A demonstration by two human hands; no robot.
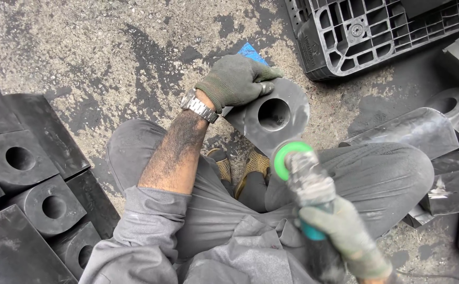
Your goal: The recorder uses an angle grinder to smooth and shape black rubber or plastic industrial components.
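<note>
My left hand (239,79), in a dirty green glove with a metal wristwatch above it, grips the top edge of a dark rubber block (290,120) with a round hole through it. The block stands tilted on the ground in front of my crossed legs. My right hand (347,236), also gloved, holds a dusty hand-held grinder (305,176) with a green disc at its tip. The disc hovers just below the block's lower edge; whether it touches is unclear.
Several similar dark blocks with holes (22,158) are stacked at the left. More curved dark pieces (424,129) lie at the right. A black plastic pallet (366,29) sits at the top right. A blue scrap (250,51) lies on the concrete behind the glove.
</note>
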